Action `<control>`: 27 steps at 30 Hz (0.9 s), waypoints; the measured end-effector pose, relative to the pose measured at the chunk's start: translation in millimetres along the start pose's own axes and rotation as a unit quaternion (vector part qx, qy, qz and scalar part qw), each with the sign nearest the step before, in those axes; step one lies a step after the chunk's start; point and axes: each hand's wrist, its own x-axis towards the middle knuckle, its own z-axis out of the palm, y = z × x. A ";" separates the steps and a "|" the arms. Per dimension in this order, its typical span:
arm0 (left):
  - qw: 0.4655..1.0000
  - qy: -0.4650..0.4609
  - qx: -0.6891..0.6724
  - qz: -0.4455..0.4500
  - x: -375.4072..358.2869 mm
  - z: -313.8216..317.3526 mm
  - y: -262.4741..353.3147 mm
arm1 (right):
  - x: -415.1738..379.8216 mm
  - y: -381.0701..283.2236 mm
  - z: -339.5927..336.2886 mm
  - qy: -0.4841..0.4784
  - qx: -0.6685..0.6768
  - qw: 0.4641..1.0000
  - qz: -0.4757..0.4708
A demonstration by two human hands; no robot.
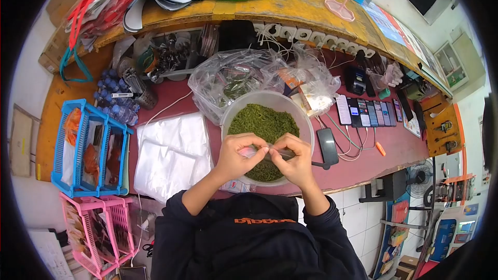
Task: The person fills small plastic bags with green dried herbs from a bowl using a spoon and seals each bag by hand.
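Shirt (244, 249) | left hand (239, 155), right hand (293, 159): grip pinching plastic (281, 151) | maroon tabletop (358, 166) | tiled floor (363, 223)

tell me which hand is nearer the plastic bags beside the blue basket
Left. The left hand is to the right of the plastic bags; the right hand is farther right, beyond the left hand.
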 end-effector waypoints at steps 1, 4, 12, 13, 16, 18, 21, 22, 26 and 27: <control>1.000 0.000 -0.001 0.000 0.1 -0.8 0.6 | 1.1 -3.4 1.0 0.000 -0.001 1.000 0.000; 1.000 -0.017 0.011 0.002 0.1 -5.8 1.4 | 2.3 -11.7 3.0 0.015 -0.044 0.999 -0.017; 0.983 0.118 -0.140 0.005 21.4 -55.0 -16.0 | -7.6 -7.4 -25.1 0.052 0.067 0.993 0.084; 0.984 0.153 -0.094 0.020 34.4 -74.5 -28.3 | -7.0 -1.5 -32.6 0.073 0.127 0.982 0.118; 0.975 0.219 -0.011 -0.045 78.3 -85.2 -48.5 | 6.4 -9.2 -29.5 0.082 0.108 0.980 0.147; 0.962 0.199 0.186 0.017 101.5 -84.5 -62.3 | 9.7 -8.3 -20.4 0.059 0.057 0.990 0.112; 0.983 0.127 0.127 -0.041 86.8 -53.6 -60.6 | 19.0 -10.4 -13.9 0.053 -0.040 0.997 0.049; 0.993 0.078 0.025 -0.089 77.5 -39.7 -62.8 | 20.6 -11.4 -11.4 0.063 -0.083 0.994 0.025; 0.933 -0.181 -0.198 -0.239 39.0 -1.5 -20.5 | 22.6 -3.6 0.4 0.059 -0.129 0.989 -0.041; 0.922 -0.192 -0.217 -0.256 32.9 1.9 -21.0 | 19.1 -0.6 -0.4 0.034 -0.147 0.988 -0.020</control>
